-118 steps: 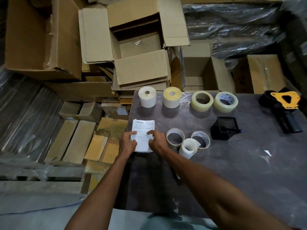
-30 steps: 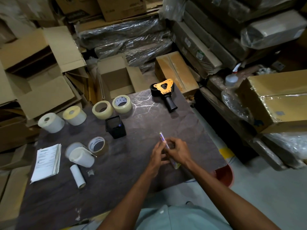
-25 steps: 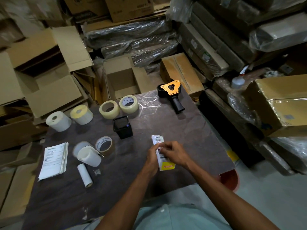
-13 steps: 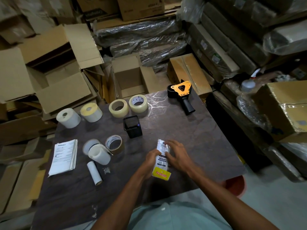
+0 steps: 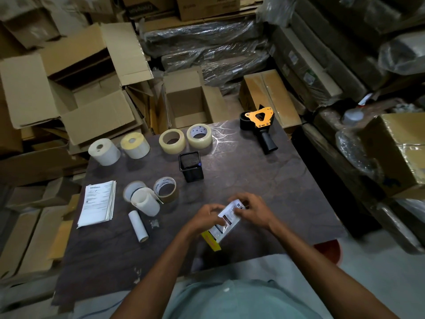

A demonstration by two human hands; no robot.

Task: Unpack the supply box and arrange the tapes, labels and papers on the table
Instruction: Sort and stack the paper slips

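Note:
Both hands hold a small white and yellow printed packet (image 5: pixel 222 224) over the near middle of the dark table (image 5: pixel 264 187). My left hand (image 5: pixel 203 218) grips its lower side and my right hand (image 5: pixel 251 209) pinches its top end. Two label rolls (image 5: pixel 104 151) (image 5: pixel 135 145) and two clear tape rolls (image 5: pixel 172 141) (image 5: pixel 199 136) line the far edge. More tape rolls (image 5: pixel 165 189) (image 5: pixel 145 201) and a thin white roll (image 5: pixel 138 226) sit mid-left. A stack of printed papers (image 5: pixel 97 206) lies at the left edge.
A black mesh pen cup (image 5: pixel 190 166) stands in the middle. An orange and black tape dispenser (image 5: pixel 261 125) lies at the far right corner. Open cardboard boxes (image 5: pixel 87 88) and wrapped bundles (image 5: pixel 207 47) crowd behind and to the right of the table.
My hands left the paper stack at the left and moved to the near middle. They now hold the packet, which has tilted so its top points right. The view shifted left.

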